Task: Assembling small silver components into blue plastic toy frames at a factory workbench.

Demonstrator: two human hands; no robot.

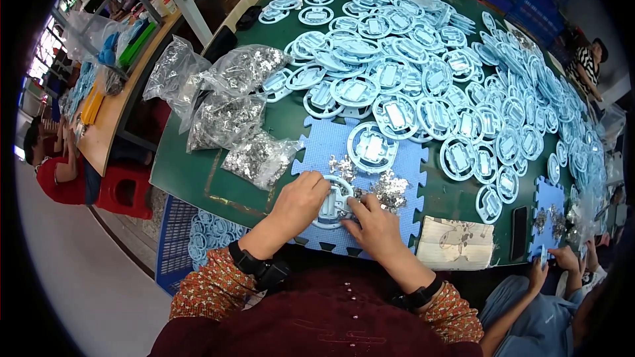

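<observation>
A light blue round plastic part [329, 207] with a raised frame in its middle lies on a blue foam mat [311, 142]. My left hand [301, 199] is closed at its upper left rim, fingers pinched together. My right hand [375, 223] grips the right edge with thumb and fingertips; what else the fingertips may hold is too small to make out. Just beyond my hands sits a second round part [372, 148] with shiny metal pieces on it. Loose small metal pieces [390, 192] lie heaped to its right, and a smaller heap [342, 167] lies to its left.
A large pile of light blue round parts [397, 73] covers the green table [185, 165]. Clear bags of metal pieces [228, 119] stand at left. A folded cloth [455, 243] and a phone [519, 233] lie at right, near a co-worker's hands [562, 261]. A blue crate [173, 238] stands below.
</observation>
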